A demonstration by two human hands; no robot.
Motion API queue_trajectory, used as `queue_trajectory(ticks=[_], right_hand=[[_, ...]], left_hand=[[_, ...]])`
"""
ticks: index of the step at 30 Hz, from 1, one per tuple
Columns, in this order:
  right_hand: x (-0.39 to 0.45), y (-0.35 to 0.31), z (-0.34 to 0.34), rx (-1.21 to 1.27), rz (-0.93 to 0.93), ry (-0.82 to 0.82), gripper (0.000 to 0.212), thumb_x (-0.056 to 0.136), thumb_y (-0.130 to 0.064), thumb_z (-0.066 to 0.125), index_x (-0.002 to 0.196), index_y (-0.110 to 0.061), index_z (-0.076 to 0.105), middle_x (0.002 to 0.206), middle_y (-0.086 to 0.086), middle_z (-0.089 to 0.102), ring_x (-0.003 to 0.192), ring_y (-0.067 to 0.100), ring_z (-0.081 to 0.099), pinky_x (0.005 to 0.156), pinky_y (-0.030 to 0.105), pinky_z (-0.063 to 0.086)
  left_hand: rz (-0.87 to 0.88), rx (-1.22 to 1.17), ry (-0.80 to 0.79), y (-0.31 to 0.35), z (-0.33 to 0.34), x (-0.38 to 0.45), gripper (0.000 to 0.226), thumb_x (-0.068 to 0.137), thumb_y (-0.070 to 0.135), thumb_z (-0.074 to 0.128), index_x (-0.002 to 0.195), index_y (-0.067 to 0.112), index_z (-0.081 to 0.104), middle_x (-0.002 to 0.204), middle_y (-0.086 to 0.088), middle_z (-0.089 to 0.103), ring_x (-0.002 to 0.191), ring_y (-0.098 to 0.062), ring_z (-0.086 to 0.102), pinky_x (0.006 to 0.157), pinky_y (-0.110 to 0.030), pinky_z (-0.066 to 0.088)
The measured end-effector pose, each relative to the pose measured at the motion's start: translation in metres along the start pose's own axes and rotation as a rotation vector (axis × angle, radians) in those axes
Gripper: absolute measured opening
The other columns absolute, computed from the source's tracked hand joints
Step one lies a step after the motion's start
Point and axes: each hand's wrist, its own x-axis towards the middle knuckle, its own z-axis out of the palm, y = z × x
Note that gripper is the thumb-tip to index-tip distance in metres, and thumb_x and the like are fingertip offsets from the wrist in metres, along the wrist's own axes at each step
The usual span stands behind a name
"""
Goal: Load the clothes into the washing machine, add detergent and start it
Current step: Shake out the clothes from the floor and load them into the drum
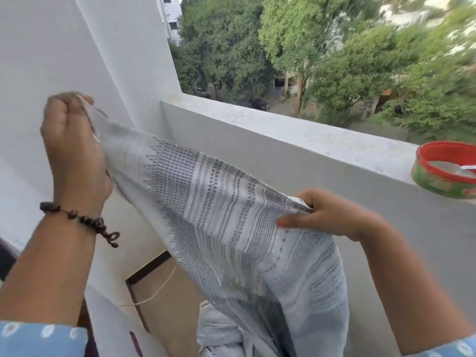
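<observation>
Soft even daylight, no hard shadows; trees [425, 73] at right edge smeared by blur

Both arms reach forward, bare below short blue patterned sleeves. The left hand [73, 140] is raised high, back toward the camera, fingers curled into a fist that pinches a cloth [219, 215] corner; a dark beaded bracelet [79, 220] circles its wrist. The right hand [332, 215] sits lower, thumb and fingers pinching the cloth's other edge.

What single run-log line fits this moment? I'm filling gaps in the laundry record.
left hand grips cloth corner, raised | right hand pinches opposite edge | cloth spread between hands | tin on ledge | washer not visible
</observation>
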Motion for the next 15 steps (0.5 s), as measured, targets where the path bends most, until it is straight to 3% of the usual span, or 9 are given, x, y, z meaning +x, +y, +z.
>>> queue_trajectory(ticks=[1, 3, 6, 9, 12, 15], right_hand=[[0.0, -0.002, 0.0, 0.03, -0.017, 0.071, 0.062, 0.07, -0.062, 0.069, 0.084, -0.002, 0.067, 0.089, 0.031, 0.065, 0.07, 0.026, 0.063, 0.069, 0.04, 0.049], [-0.001, -0.011, -0.002, 0.162, -0.073, 0.203, 0.059, 0.075, -0.053, 0.064, 0.09, 0.005, 0.066, 0.092, 0.032, 0.066, 0.078, 0.04, 0.068, 0.076, 0.053, 0.053], [-0.006, -0.034, -0.016, 0.24, -0.224, 0.355, 0.047, 0.08, -0.045, 0.063, 0.091, 0.001, 0.068, 0.094, 0.034, 0.067, 0.086, 0.057, 0.06, 0.081, 0.069, 0.047], [-0.01, -0.053, -0.024, 0.298, -0.34, 0.416, 0.028, 0.085, -0.036, 0.06, 0.086, -0.01, 0.07, 0.092, 0.015, 0.074, 0.084, 0.036, 0.069, 0.082, 0.05, 0.053], [-0.013, -0.06, -0.024, 0.302, -0.39, 0.381, 0.019, 0.085, -0.03, 0.057, 0.083, -0.016, 0.07, 0.081, -0.003, 0.073, 0.076, 0.015, 0.067, 0.07, 0.028, 0.052], [-0.016, -0.063, -0.017, 0.284, -0.381, 0.331, 0.021, 0.085, -0.029, 0.056, 0.086, -0.015, 0.071, 0.082, -0.003, 0.074, 0.077, 0.013, 0.068, 0.068, 0.023, 0.053]], left_hand=[[0.054, 0.033, -0.026, 0.012, 0.003, 0.001, 0.028, 0.094, 0.034, 0.046, 0.067, 0.035, 0.052, 0.066, 0.014, 0.046, 0.065, -0.002, 0.045, 0.072, -0.027, 0.041], [0.175, 0.071, -0.1, 0.036, 0.007, -0.005, 0.025, 0.094, 0.043, 0.05, 0.071, 0.036, 0.053, 0.064, 0.012, 0.048, 0.061, -0.003, 0.045, 0.065, -0.024, 0.039], [0.408, 0.224, -0.377, 0.068, -0.001, -0.031, 0.028, 0.085, 0.061, 0.058, 0.083, 0.033, 0.056, 0.067, -0.015, 0.051, 0.058, -0.023, 0.041, 0.055, -0.023, 0.032], [0.505, 0.442, -0.635, 0.079, -0.016, -0.047, 0.049, 0.069, 0.069, 0.065, 0.092, 0.026, 0.063, 0.061, -0.016, 0.051, 0.049, -0.022, 0.036, 0.048, -0.024, 0.027], [0.483, 0.574, -0.781, 0.081, -0.027, -0.054, 0.059, 0.052, 0.075, 0.07, 0.093, 0.034, 0.065, 0.067, 0.005, 0.059, 0.053, -0.013, 0.046, 0.051, -0.02, 0.032], [0.468, 0.632, -0.944, 0.075, -0.037, -0.062, 0.06, 0.048, 0.076, 0.07, 0.093, 0.037, 0.067, 0.077, 0.029, 0.06, 0.063, 0.003, 0.054, 0.055, -0.006, 0.034]])
